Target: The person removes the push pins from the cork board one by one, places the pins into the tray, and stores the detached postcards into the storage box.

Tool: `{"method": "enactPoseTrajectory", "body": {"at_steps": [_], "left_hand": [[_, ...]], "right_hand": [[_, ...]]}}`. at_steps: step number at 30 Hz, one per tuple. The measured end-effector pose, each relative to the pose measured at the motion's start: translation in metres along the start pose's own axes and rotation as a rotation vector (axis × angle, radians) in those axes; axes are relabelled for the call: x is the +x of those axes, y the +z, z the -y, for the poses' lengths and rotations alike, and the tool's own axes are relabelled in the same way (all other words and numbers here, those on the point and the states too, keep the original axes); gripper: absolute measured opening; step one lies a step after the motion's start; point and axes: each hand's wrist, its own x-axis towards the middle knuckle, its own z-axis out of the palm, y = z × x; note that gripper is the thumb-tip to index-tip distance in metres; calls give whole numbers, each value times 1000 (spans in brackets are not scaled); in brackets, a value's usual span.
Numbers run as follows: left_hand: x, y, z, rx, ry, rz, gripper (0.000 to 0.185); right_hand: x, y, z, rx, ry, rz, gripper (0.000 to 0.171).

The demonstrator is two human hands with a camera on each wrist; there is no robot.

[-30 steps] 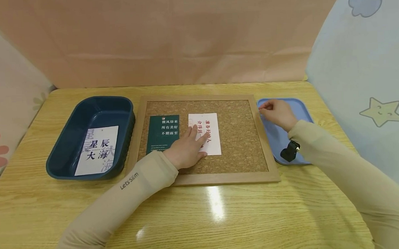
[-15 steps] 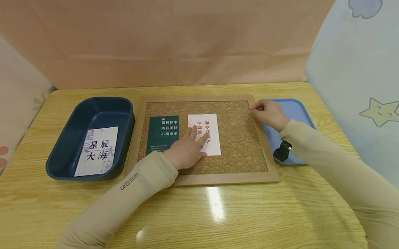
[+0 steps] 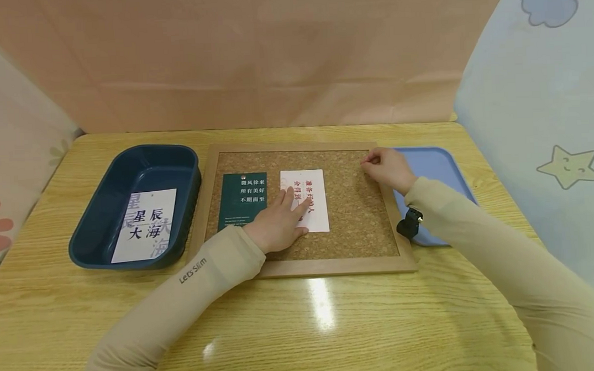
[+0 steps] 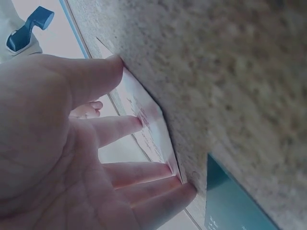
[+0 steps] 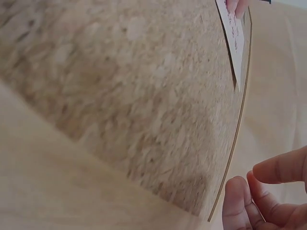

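My left hand (image 3: pixel 278 222) lies spread over a white card (image 3: pixel 317 184) with red characters, on the framed cork board (image 3: pixel 360 216). In the left wrist view its straight fingers (image 4: pixel 134 175) and thumb press on that card. To its left, a dark green card (image 3: pixel 238 196) is fixed with a small round pin (image 3: pixel 243 177) near its top. My right hand (image 3: pixel 391 167) hovers over the board's upper right part. Its thumb (image 5: pixel 280 167) and forefinger meet at the tips in the right wrist view; I cannot tell whether something small is between them.
A deep dark blue basin (image 3: pixel 192 184) stands left of the board, with another white card (image 3: pixel 146 225) leaning inside. Right of the board lies a shallow light blue tray (image 3: pixel 435 168), partly under my right forearm. Wooden table (image 3: pixel 303 329) extends in front; patterned walls enclose the sides.
My right hand has moved left from over the light blue tray, across the frame, to above the cork. My left hand has stayed on the white card.
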Motion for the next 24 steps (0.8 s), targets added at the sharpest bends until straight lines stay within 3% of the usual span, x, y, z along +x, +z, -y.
{"method": "enactPoseTrajectory", "body": {"at_steps": [24], "left_hand": [[-1,-1,0,2,18,-8,62]], "right_hand": [[12,16,15,5,-84,-6,30]]}}
